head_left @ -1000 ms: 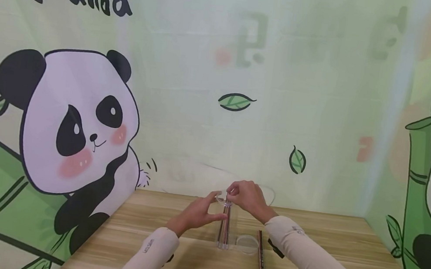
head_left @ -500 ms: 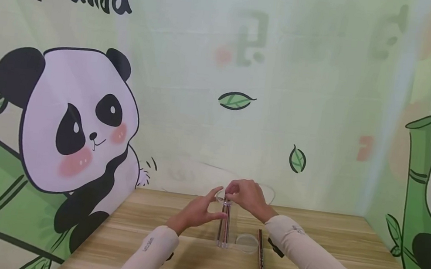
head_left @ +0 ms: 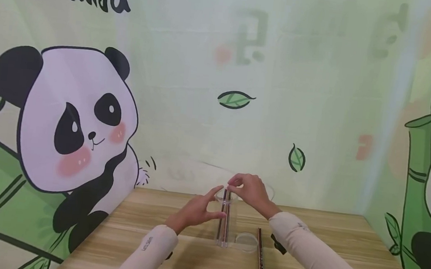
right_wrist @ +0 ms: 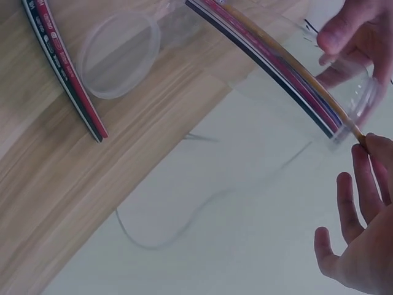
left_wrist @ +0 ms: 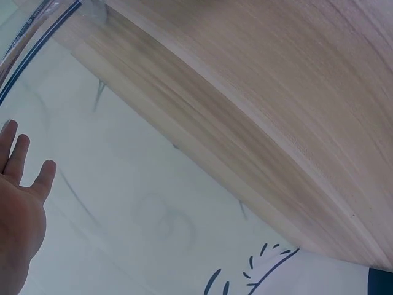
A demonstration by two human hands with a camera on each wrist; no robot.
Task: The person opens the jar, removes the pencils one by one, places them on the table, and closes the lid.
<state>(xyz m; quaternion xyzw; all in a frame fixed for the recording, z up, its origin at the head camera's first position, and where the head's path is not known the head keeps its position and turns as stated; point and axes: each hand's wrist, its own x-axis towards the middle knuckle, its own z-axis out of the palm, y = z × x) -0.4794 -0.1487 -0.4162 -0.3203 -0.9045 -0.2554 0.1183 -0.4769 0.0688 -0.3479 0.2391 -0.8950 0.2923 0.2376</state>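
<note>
A tall clear plastic tube (head_left: 232, 221) stands upright on the table with several pencils (head_left: 223, 225) inside. My left hand (head_left: 194, 211) holds it from the left, thumb low on the wall and a finger up by the rim; in the left wrist view three fingers (left_wrist: 23, 153) are spread away from it. Over the mouth, my right hand (head_left: 250, 191) pinches the top end of a yellowish pencil (right_wrist: 307, 70) between thumb and forefinger. The rest of that pencil lies within the tube. The right hand's other fingers stay loosely bent, apart from the tube.
To the right of the tube lies a round translucent lid (head_left: 246, 242). Beside it are two pencils (head_left: 260, 253), one dark and one red in the right wrist view. The wooden table (head_left: 306, 249) meets a panda-printed cloth backdrop (head_left: 184, 127) at its far edge.
My right hand has risen slightly at the tube's mouth, and more of the pencil tops shows below it. The left hand, lid and loose pencils keep their places.
</note>
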